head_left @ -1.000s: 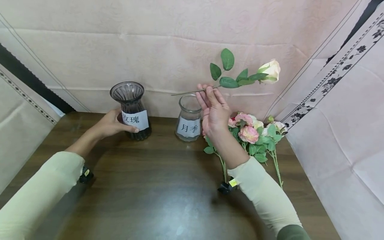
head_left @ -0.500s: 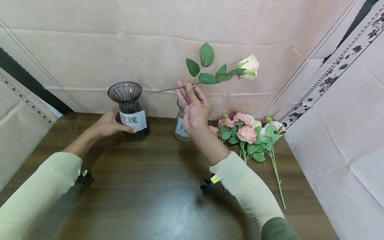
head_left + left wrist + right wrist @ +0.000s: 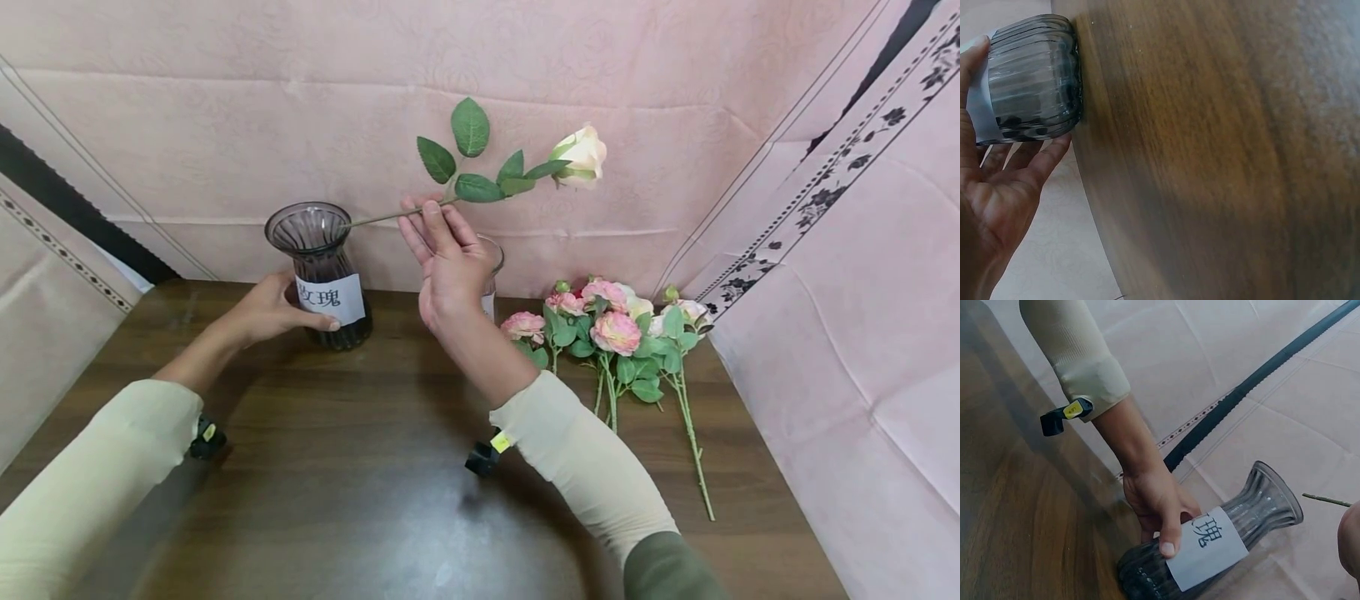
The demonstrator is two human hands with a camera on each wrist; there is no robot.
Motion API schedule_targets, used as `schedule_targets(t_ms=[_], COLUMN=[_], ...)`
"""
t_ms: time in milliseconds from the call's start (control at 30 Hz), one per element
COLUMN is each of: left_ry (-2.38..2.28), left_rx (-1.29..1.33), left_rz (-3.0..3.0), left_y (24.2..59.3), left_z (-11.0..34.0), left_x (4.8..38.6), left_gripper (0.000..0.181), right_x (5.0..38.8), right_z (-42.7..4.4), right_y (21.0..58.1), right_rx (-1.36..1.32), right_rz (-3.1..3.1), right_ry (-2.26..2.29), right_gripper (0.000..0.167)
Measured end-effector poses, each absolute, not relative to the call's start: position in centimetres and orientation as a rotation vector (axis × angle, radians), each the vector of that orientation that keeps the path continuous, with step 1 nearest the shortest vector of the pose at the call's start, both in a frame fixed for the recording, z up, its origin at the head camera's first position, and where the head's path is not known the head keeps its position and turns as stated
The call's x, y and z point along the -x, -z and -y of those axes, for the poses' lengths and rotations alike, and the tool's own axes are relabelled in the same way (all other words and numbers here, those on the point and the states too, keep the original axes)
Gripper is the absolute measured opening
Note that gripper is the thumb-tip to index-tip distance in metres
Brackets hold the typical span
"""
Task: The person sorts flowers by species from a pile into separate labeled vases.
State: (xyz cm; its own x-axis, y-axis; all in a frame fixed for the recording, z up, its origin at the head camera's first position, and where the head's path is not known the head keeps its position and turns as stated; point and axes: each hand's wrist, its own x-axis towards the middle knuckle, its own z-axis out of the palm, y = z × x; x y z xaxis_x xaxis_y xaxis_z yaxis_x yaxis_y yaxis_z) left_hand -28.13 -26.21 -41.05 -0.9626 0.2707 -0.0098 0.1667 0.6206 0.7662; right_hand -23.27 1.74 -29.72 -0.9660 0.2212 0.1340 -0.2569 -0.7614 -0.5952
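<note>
Gripping a dark vase (image 3: 324,265) on the tabletop (image 3: 360,483) with the left hand (image 3: 273,312); with the right hand (image 3: 459,271), pinching a pale rose (image 3: 480,188) by the stem (image 3: 378,219), sideways beside the vase's rim (image 3: 307,251).

1. A dark brown, wood-grained tabletop (image 3: 337,500) fills the lower middle of the head view.
2. Behind it rises a creased, pale pink backdrop sheet (image 3: 225,150).
3. A pale, wrinkled side sheet (image 3: 885,350) flanks the right, edged by a white border with black flowers (image 3: 828,200).
4. A black diagonal strip (image 3: 90,212) crosses the left.
5. Soft whitish glare (image 3: 450,542) lies on the tabletop's near part.
</note>
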Motion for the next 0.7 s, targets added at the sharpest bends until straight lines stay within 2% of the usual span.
schedule_targets(t_ms=[133, 300, 500, 700], left_ry=[-1.278, -1.287, -1.286, -1.301], left_rx=[-0.373, -0.395, -0.397, -0.397], left_rz=[-2.717, -2.715, -2.706, -2.687], left_y=[41.0, 41.0, 40.9, 40.9], left_z=[26.2, 26.2, 26.1, 26.1], left_x=[28.2, 28.2, 28.2, 28.2], left_gripper=[0.075, 0.076, 0.079, 0.08], right_x=[23.5, 23.8, 24.2, 24.6], right_z=[-0.6, 0.7, 2.4, 4.2], right_y=[30.0, 30.6, 31.4, 31.7], right_rx=[-0.077, -0.066, -0.052, 0.044], right_rz=[0.94, 0.959, 1.065, 1.189], right_ry=[-2.736, -2.748, -2.7, -2.643], right_gripper=[0.014, 0.006, 0.03, 0.026])
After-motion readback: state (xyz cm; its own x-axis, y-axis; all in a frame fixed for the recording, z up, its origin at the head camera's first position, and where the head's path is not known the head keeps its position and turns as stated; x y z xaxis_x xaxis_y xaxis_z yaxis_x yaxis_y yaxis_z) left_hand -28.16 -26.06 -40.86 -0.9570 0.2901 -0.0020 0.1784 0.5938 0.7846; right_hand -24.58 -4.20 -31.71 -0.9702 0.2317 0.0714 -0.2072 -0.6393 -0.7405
